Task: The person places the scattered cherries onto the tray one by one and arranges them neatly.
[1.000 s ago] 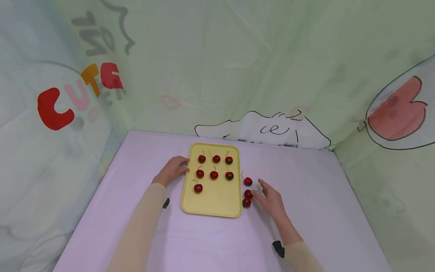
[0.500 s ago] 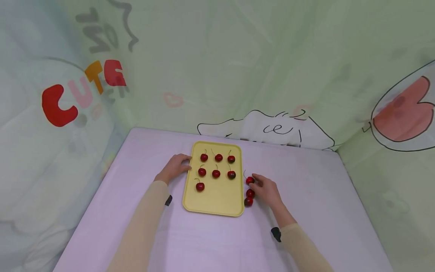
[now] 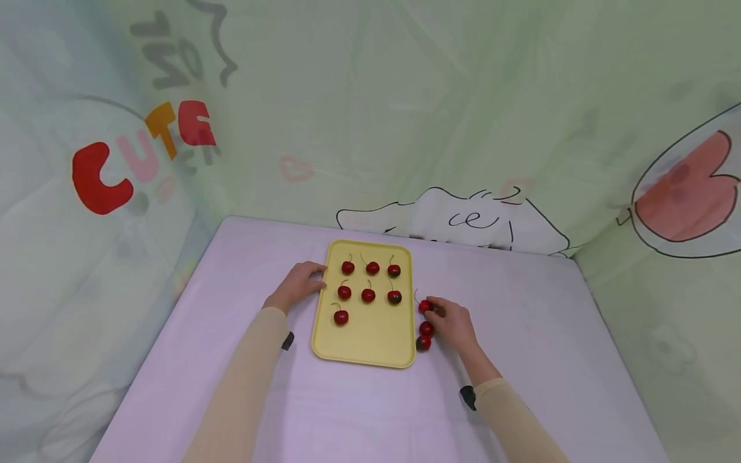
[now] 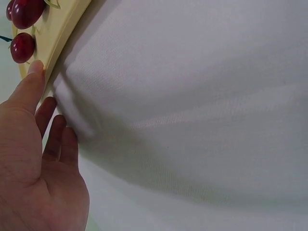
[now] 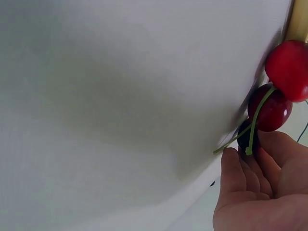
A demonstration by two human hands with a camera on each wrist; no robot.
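Note:
In the head view my left hand (image 3: 295,287) holds the left rim of a yellow tray (image 3: 370,341). The left wrist view shows its thumb (image 4: 34,79) over the rim, the other fingers at the outer side. Several dark red cherries with stems lie on the tray: two rows across, plus a single cherry (image 3: 341,317) at the left below them. Right of the tray, my right hand (image 3: 456,325) pinches a cherry (image 3: 425,307) between thumb and fingers. Two more cherries, one (image 3: 426,328) above the other (image 3: 423,343), lie just below it, beside the tray's right rim.
The tray rests on a table with a pale lilac cloth (image 3: 359,411). Printed fabric walls (image 3: 370,128) enclose the table's back and sides. A dark wrist device (image 3: 469,397) sits at the right sleeve (image 3: 515,418), and another (image 3: 287,341) at the left.
My right hand has moved up and left from beside the lower cherries to the topmost loose cherry, its fingers closing on it. The left hand stays at the tray's rim. The view shifts slightly.

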